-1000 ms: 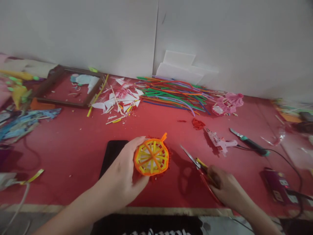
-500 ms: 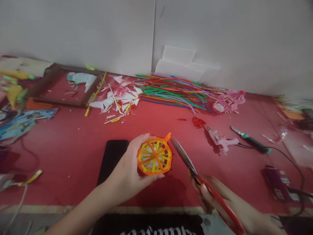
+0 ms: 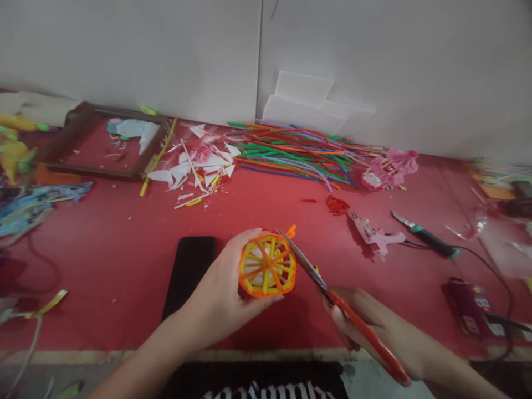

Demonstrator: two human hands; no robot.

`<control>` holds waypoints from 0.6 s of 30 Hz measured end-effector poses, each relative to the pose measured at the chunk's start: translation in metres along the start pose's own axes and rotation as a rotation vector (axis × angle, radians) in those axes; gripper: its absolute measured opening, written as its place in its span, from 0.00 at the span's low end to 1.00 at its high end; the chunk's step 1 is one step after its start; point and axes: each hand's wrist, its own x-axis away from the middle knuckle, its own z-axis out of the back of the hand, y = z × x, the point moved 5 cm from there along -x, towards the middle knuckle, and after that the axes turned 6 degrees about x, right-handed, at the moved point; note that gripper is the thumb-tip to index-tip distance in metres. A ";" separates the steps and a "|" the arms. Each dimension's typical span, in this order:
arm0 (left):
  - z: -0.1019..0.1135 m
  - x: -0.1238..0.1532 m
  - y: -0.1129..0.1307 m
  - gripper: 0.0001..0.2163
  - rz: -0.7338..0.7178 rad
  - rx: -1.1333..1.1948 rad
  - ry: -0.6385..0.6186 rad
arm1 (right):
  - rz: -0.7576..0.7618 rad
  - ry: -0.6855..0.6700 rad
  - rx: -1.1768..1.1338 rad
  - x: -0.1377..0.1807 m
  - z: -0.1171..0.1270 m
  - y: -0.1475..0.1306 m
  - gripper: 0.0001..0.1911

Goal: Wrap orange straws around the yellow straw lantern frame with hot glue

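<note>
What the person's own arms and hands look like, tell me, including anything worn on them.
The left hand and right hand are ungloved, and the forearms are bare as far as they show, with no sleeves in view. I can make out no ring, watch, bracelet or marking. Black cloth with white lettering, probably the person's clothing, shows at the bottom edge.

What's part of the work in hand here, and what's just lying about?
In use:
orange-yellow craft piece, in left hand
scissors, in right hand

Apparently just lying about:
phone
frame
knife
glue gun
coloured strips (perhaps spare material)
</note>
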 end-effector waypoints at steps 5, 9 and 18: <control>0.000 0.000 -0.001 0.37 -0.006 -0.001 0.011 | -0.021 -0.006 0.018 -0.002 0.002 -0.002 0.30; 0.001 0.000 -0.001 0.37 -0.033 -0.010 0.013 | -0.053 -0.018 0.044 -0.003 0.003 0.001 0.31; 0.000 0.002 0.000 0.36 -0.036 -0.015 0.014 | -0.093 -0.014 0.020 -0.002 0.002 0.004 0.32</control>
